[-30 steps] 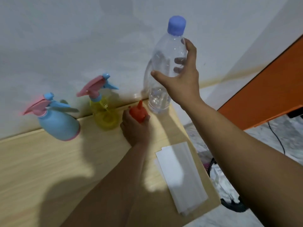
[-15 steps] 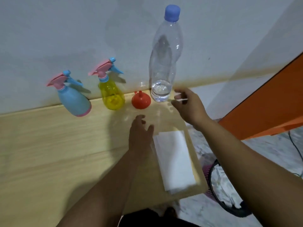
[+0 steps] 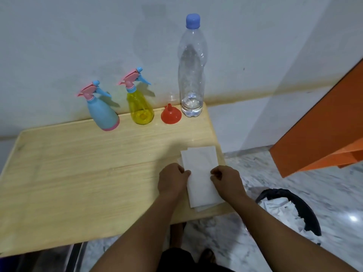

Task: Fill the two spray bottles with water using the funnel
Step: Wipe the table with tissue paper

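A blue spray bottle (image 3: 103, 113) and a yellow spray bottle (image 3: 139, 107), both with pink trigger heads on, stand at the table's far edge by the wall. Right of them a red funnel (image 3: 170, 116) sits mouth down. A tall clear water bottle (image 3: 191, 75) with a blue cap stands beside it, with only a little water at its bottom. Nearer to me, my left hand (image 3: 172, 180) and my right hand (image 3: 225, 179) hold the left and right edges of a white folded paper (image 3: 200, 169) with curled fingers.
The wooden table (image 3: 78, 173) ends just right of the paper. On the marble floor to the right stands a black bin (image 3: 294, 205) with white scraps inside. An orange cabinet (image 3: 324, 124) rises at the far right. A white wall backs the table.
My right hand let go of the water bottle and my left hand left the funnel. Both hands drew back toward me and now hold the white paper.
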